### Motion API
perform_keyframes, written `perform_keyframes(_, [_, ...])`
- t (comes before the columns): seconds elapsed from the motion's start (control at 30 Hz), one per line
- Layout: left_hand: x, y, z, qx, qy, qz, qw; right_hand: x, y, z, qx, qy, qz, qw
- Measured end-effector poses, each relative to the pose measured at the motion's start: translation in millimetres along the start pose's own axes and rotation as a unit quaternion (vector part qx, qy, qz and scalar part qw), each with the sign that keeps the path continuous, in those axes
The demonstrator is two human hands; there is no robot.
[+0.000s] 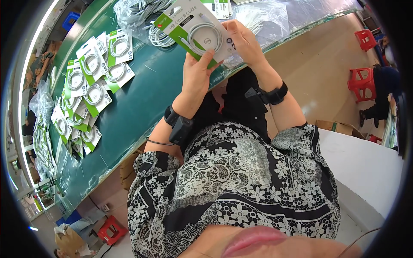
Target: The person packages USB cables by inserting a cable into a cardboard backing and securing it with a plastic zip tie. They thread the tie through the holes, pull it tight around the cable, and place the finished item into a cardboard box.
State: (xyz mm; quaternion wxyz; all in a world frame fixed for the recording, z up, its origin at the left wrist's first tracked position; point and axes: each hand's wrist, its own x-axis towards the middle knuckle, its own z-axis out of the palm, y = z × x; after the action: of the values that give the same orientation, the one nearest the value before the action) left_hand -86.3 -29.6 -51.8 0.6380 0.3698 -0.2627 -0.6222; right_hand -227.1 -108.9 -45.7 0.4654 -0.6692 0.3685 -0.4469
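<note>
A carded USB cable [195, 26], a coiled white cable on a white and green card, is held up above the table's near edge. My left hand [197, 74] grips its lower edge, the thumb pressed on the front. At the card's right side, my right hand [246, 45] is closed on the edge with the thumb in front; its other fingers are partly hidden behind. Just left of the card lies a loose coil of grey-white cable [160, 38]. Many more carded cables [91, 64] are heaped on the table to the left.
The green table [142, 92] runs from lower left to upper right. Clear plastic bags [140, 13] with cables and a bundle of white strips [254, 19] lie at the far side. Red stools [361, 84] and a person [380, 92] are off to the right, beside a cardboard box [340, 128].
</note>
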Motion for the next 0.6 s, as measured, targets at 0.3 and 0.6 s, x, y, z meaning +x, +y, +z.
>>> perform_keyframes(0.3, [-2.1,6.1,-10.4,-0.066,-0.086,-0.017,0.994,-15.9,-15.8,9.2,-0.101,-0.004,-0.028,0.994])
perform_keyframes(0.6, [-3.9,9.3,-5.2,0.056,-0.063,-0.047,0.995,-23.6,-17.1,11.2,-0.106,0.028,-0.008,0.994])
